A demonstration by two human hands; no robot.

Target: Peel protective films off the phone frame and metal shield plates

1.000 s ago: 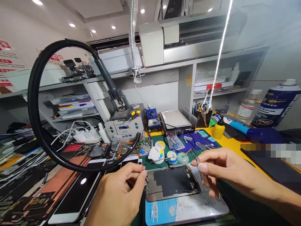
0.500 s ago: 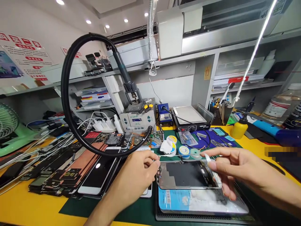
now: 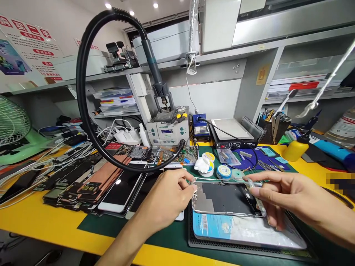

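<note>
A phone screen (image 3: 222,199), its dark and silvery back facing up, lies level between my hands above a blue-and-white packet (image 3: 222,229). Whether it rests on the packet, I cannot tell. My left hand (image 3: 173,194) pinches its far left corner, thumb against fingers. At the other end, my right hand (image 3: 280,197) grips a pale edge strip between thumb and fingers, other fingers curled below. Along the far side runs a thin whitish rim; whether it is separate from the screen is unclear.
A black ribbed mat (image 3: 205,244) lies under the packet. Beyond stand solder spools (image 3: 224,171) and a hot-air station (image 3: 169,131), its black hose (image 3: 83,92) looping on the left. Several phones (image 3: 123,188) fill the left side. A yellow bottle (image 3: 295,149) stands right.
The view has tilted down and turned slightly left, so everything sits farther right and mostly higher. Both hands keep their hold; the pale strip at the right end shows less of its face.
</note>
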